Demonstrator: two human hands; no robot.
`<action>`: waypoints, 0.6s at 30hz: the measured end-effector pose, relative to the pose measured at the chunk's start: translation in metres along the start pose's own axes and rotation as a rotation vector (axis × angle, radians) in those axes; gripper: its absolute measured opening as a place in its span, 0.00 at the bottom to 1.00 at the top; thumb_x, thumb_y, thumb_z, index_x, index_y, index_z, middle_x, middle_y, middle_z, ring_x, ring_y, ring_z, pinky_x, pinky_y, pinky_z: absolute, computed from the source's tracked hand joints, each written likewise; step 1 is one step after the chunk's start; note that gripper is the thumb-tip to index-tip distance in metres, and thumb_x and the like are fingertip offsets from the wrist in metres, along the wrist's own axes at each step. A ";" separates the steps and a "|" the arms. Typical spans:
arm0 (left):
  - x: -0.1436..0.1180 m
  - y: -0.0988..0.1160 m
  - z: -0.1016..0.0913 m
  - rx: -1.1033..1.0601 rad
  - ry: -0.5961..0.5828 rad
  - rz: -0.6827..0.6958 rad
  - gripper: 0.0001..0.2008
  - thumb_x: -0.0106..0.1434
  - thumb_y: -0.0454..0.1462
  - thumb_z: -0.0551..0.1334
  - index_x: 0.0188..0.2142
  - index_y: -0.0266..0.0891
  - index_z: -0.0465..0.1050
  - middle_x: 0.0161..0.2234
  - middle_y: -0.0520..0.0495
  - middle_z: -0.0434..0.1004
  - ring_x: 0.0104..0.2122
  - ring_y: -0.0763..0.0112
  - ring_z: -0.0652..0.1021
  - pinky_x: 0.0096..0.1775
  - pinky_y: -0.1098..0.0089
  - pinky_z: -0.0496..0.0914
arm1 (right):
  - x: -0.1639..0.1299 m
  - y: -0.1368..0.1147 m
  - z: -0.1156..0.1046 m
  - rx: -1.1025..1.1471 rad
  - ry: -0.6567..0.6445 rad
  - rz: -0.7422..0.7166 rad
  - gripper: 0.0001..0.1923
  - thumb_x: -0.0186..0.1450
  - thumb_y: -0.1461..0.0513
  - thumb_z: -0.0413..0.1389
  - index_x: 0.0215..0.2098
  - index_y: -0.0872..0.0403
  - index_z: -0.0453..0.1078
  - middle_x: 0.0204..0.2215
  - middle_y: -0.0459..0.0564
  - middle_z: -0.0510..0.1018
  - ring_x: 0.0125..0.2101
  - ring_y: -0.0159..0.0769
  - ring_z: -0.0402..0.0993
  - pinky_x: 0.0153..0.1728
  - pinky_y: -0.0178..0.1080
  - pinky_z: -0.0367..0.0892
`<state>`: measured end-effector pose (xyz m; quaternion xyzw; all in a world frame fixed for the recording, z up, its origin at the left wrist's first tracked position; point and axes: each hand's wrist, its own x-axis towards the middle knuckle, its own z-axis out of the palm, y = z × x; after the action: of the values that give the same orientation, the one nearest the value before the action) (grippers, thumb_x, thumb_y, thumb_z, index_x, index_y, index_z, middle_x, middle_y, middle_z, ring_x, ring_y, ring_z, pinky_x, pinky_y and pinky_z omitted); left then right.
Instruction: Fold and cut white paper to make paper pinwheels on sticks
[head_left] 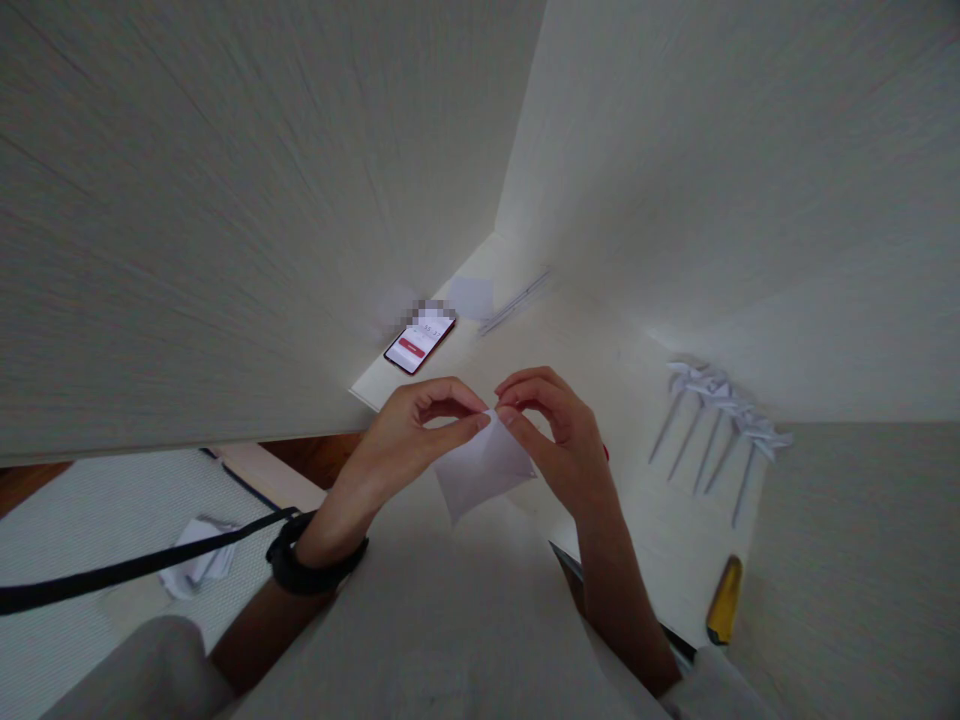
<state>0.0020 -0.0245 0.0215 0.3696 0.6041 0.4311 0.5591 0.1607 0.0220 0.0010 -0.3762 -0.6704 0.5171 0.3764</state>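
Seen from above, two bare hands meet over a pale desk (637,520) set in the corner of a light-coloured room. The left hand (409,430) and the right hand (551,430) both pinch the top edge of a small folded sheet of white paper (484,470), held in the air just above the desk. Each grip is closed on the paper, thumb against fingertips, and the two grips sit close together. A dark wristband (311,560) circles the left wrist, with a black strap (127,570) running off to the left.

Farther back on the desk lies a phone (420,342) with its screen lit. To the right, well apart from the hands, a row of folded white paper shapes with long stems (716,420) lies on the desk. Near the right forearm is a yellow-handled tool (724,600). Crumpled white paper (196,560) lies on the floor at lower left.
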 end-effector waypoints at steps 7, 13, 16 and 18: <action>0.002 0.001 -0.003 -0.130 -0.091 -0.168 0.04 0.56 0.37 0.66 0.27 0.39 0.74 0.12 0.60 0.64 0.09 0.84 0.60 0.14 0.79 0.54 | 0.000 0.005 -0.009 0.116 -0.041 0.021 0.06 0.63 0.66 0.57 0.32 0.50 0.74 0.35 0.46 0.73 0.39 0.32 0.71 0.39 0.37 0.67; -0.001 0.004 -0.002 -0.116 -0.107 -0.191 0.04 0.56 0.37 0.65 0.29 0.39 0.74 0.13 0.61 0.63 0.09 0.85 0.58 0.13 0.79 0.52 | 0.001 0.002 -0.007 0.078 -0.085 0.010 0.04 0.63 0.66 0.58 0.32 0.50 0.74 0.36 0.46 0.74 0.39 0.32 0.71 0.40 0.37 0.67; -0.002 0.007 -0.001 -0.057 -0.082 -0.156 0.03 0.57 0.36 0.65 0.29 0.39 0.74 0.14 0.60 0.63 0.11 0.83 0.61 0.15 0.79 0.55 | 0.001 -0.002 -0.005 0.001 -0.074 0.015 0.03 0.62 0.65 0.60 0.31 0.51 0.72 0.35 0.46 0.74 0.38 0.32 0.71 0.38 0.37 0.67; 0.000 0.006 -0.002 0.011 -0.075 -0.109 0.03 0.56 0.36 0.65 0.28 0.39 0.74 0.16 0.58 0.66 0.15 0.81 0.67 0.18 0.79 0.60 | 0.002 -0.004 -0.004 -0.053 -0.069 0.015 0.04 0.61 0.66 0.60 0.30 0.52 0.71 0.35 0.47 0.74 0.38 0.32 0.71 0.37 0.37 0.67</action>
<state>0.0002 -0.0226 0.0274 0.3552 0.6043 0.3824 0.6020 0.1634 0.0246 0.0062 -0.3732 -0.6935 0.5146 0.3391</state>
